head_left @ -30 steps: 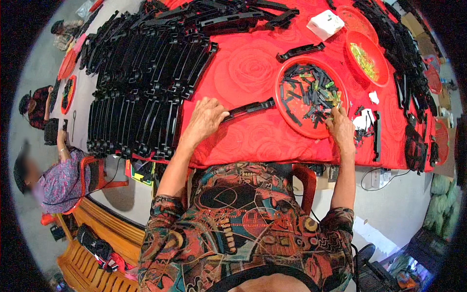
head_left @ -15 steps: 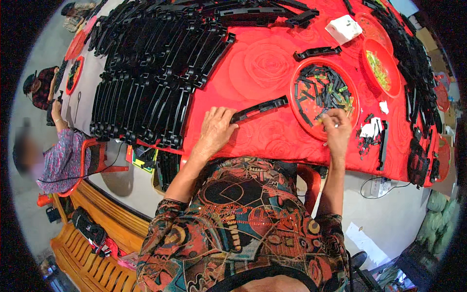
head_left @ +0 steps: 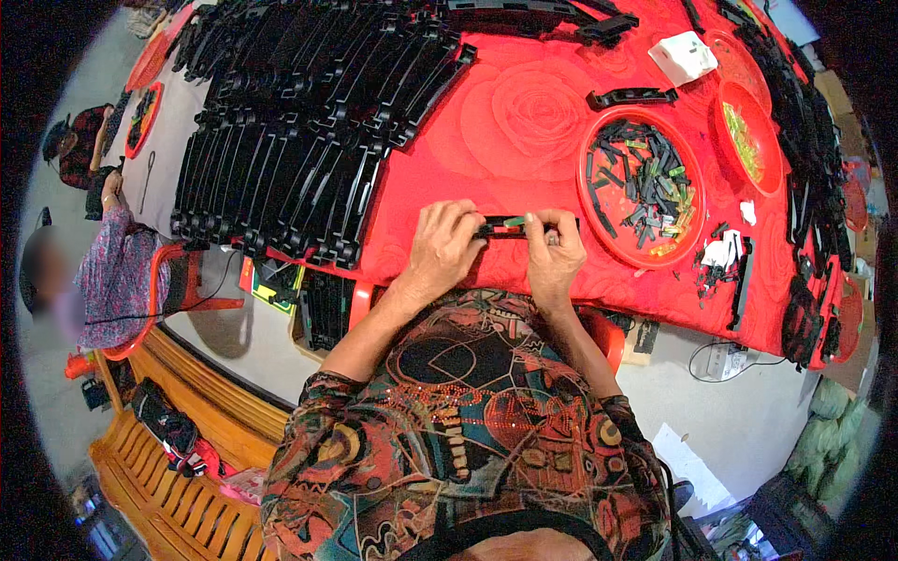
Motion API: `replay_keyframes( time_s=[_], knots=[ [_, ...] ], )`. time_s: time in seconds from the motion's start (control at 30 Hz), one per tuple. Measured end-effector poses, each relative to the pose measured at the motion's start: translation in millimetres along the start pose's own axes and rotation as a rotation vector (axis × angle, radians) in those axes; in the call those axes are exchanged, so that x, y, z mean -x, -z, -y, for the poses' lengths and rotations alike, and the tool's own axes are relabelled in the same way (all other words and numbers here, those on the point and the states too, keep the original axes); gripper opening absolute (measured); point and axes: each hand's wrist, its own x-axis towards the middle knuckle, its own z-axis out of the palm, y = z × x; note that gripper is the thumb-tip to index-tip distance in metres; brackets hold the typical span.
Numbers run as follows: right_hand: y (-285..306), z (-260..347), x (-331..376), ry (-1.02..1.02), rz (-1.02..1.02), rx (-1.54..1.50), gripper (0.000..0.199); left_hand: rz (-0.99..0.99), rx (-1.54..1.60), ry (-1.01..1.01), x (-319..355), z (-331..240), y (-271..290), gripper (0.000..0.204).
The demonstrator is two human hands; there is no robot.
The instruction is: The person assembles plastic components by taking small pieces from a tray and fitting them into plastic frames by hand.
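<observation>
The left hand [head_left: 441, 245] grasps the left end of a narrow black part [head_left: 505, 231], fingers curled over it. The right hand [head_left: 556, 252] closes on the other end, its thumb at a small green strip [head_left: 514, 222] that lies along the part. The part is between the 2 hands, above the near edge of the red tablecloth [head_left: 528, 117]. Whether the strip is fully seated is too small to tell; the handling of this part looks midway rather than finished.

Just right of the right hand, a round red bowl [head_left: 655, 266] holds many loose dark strips [head_left: 645, 182] and a few yellow-green ones, so plenty remain there. To the left of the left hand, similar black parts stand in a dense, orderly stack [head_left: 281, 178]; they look set aside in rows, though I cannot tell if each carries a strip.

Farther right of the right hand lie white paper [head_left: 722, 249] with black scraps and 1 upright black piece [head_left: 742, 285]. Beyond the bowl, 1 separate black part [head_left: 632, 97] lies apart from the stack, seemingly not dealt with. A 2nd red bowl with yellow-green strips [head_left: 744, 140] and a white block [head_left: 683, 58] sit farthest out.
</observation>
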Motion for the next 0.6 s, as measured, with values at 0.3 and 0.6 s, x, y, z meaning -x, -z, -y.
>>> replay_keyframes(
  time_s=[0.3,0.6],
  knots=[
    [-5,-1,5,0.093,0.075,0.119,0.011,-0.036,-0.106,-0.003,4,-2,-15,0.024],
    [3,9,8,0.220,0.103,0.267,0.008,-0.038,-0.116,0.003,5,1,-20,0.017]
  ],
)
